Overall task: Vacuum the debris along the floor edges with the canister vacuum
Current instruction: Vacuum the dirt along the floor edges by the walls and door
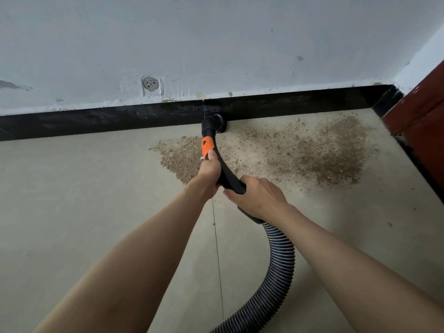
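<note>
Head cam looking down at the floor (84,200), pale tile with a grout line running toward the wall. Both hands are on the curved black vacuum handle (224,171). Left hand (208,169) is wrapped around it further up, thumb sitting right at the bottom of the orange slider (207,147). Right hand (258,197) grips the lower end, just above where the ribbed grey-black hose (280,267) starts and loops off the bottom of the frame. The canister itself isn't in shot.

Round black nozzle (217,123) is down where the floor meets the black baseboard (96,123), pretty much touching it. Debris (319,152), brownish sawdust-looking stuff, is spread on both sides of the handle, with the thicker patch off to the right near the dark red door frame (422,109). White wall (216,44) above has a patched hole (150,83).
</note>
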